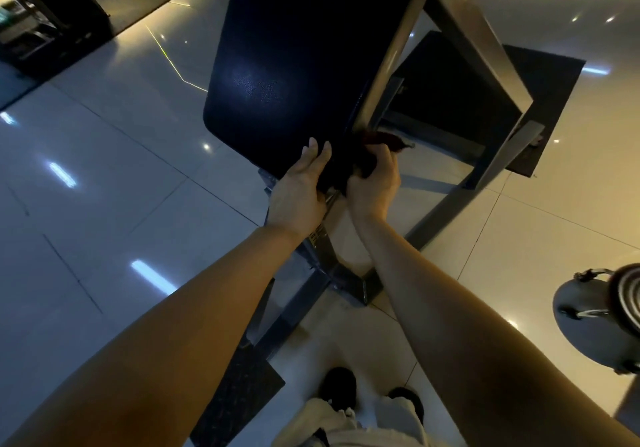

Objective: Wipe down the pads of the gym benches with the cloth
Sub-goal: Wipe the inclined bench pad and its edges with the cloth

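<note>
Dark, pebbled vinyl covers the bench pad (pixel 287 65), whose long axis is seen running away from the person, from the rounded near end at the hands up towards the top edge of the view. The pad is carried on a grey metal frame (pixel 460 30) with slanted legs, and a dark rubber mat (pixel 540 100) is seen under the frame on the glossy tiled floor (pixel 104 176).

The cloth (pixel 377 141), dark with a reddish-brown tint, is found at the near right corner of the pad, bunched up and partly hanging over the edge beside the frame. It is gripped by the right hand (pixel 372 183), the fingers being curled round it. The left hand (pixel 299 186) is laid flat on the near end of the pad just beside the right hand, its fingers straight and together, pointing away from the person.

A yellowish label (pixel 317 235) is seen on the post below the hands, but its writing is too small and blurred to be read. No brand can be made out on the pad.

Dark shoes (pixel 341 387) and pale trousers (pixel 353 422) are seen at the bottom, and a round grey base (pixel 588 322) stands at the right edge. Another dark mat (pixel 239 391) lies by the left forearm.
</note>
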The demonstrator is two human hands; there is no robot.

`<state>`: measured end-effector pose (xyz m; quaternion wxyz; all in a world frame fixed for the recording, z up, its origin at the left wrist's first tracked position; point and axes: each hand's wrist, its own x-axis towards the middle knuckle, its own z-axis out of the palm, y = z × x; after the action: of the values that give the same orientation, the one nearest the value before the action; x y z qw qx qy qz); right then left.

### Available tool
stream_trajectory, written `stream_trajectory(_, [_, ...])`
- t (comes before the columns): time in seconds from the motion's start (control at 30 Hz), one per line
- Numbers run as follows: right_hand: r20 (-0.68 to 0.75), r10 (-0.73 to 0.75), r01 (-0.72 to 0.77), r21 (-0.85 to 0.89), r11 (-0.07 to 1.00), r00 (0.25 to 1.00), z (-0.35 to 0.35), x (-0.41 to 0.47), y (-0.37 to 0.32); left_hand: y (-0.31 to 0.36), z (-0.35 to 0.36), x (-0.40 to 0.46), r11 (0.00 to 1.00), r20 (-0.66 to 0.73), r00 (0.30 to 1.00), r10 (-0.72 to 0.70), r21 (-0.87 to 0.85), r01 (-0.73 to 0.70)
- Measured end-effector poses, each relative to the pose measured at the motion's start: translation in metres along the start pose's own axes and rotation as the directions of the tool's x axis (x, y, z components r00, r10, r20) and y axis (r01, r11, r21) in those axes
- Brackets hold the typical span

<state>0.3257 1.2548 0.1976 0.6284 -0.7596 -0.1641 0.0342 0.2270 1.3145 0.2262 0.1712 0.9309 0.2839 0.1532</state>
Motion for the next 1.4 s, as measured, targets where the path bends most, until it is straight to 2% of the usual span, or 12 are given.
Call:
stream_trajectory(0.07, [-0.01,0.073,-0.073,-0.011,0.997,0.997,-0.005,0.006,0.002,0.001,0.0,-0.001,1.0,0.007,1.0,-0.009,0.002,0.009])
stream_trajectory(0.17, [0.052,-0.155,0.154,0.013,0.988,0.987,-0.009,-0.016,-0.002,-0.001,0.0,0.001,1.0,0.006,1.0,0.001,-0.001,-0.001])
stream_trajectory(0.23, [0.063,-0.212,0.211,0.012,0.977,0.975,-0.01,-0.024,-0.005,-0.002,0.001,0.001,1.0,0.0,1.0,0.01,-0.003,-0.01])
stream_trajectory(0.43, [-0.029,-0.168,0.169,0.031,0.985,0.985,-0.015,0.051,-0.021,0.003,0.001,-0.001,0.999,-0.009,1.0,-0.025,0.036,0.025])
stream_trajectory(0.63, [0.185,-0.197,0.204,-0.016,0.979,0.963,-0.022,0.003,-0.007,0.006,-0.001,-0.002,0.997,-0.053,0.998,-0.03,0.074,0.034])
stream_trajectory(0.73, [0.09,-0.275,0.275,0.014,0.961,0.957,-0.031,0.049,-0.03,0.012,-0.011,0.008,0.991,-0.177,0.984,0.02,0.136,0.004])
stream_trajectory(0.83, [0.009,-0.359,0.358,0.049,0.932,0.933,-0.043,0.107,-0.06,0.021,-0.025,0.036,0.985,-0.259,0.956,0.139,0.14,-0.105])
stream_trajectory(0.93, [0.023,-0.375,0.375,0.034,0.927,0.927,-0.039,0.102,-0.053,0.035,-0.039,0.075,0.983,-0.125,0.978,0.167,0.098,-0.156])
stream_trajectory(1.07, [0.228,-0.271,0.282,-0.014,0.959,0.935,-0.042,0.064,-0.017,0.04,-0.044,0.107,0.982,0.046,0.985,0.165,0.084,-0.168])
stream_trajectory(1.17, [0.101,-0.302,0.303,0.002,0.953,0.948,-0.046,0.099,-0.037,0.036,-0.042,0.109,0.984,0.03,0.984,0.173,0.034,-0.174])
stream_trajectory(1.27, [-0.048,-0.4,0.4,-0.009,0.916,0.915,-0.045,0.139,-0.072,0.035,-0.041,0.109,0.98,-0.008,0.982,0.191,0.059,-0.19])
stream_trajectory(1.4, [-0.044,-0.364,0.364,-0.009,0.931,0.93,-0.032,0.106,-0.054,0.037,-0.038,0.109,0.985,-0.013,0.985,0.17,-0.004,-0.17])
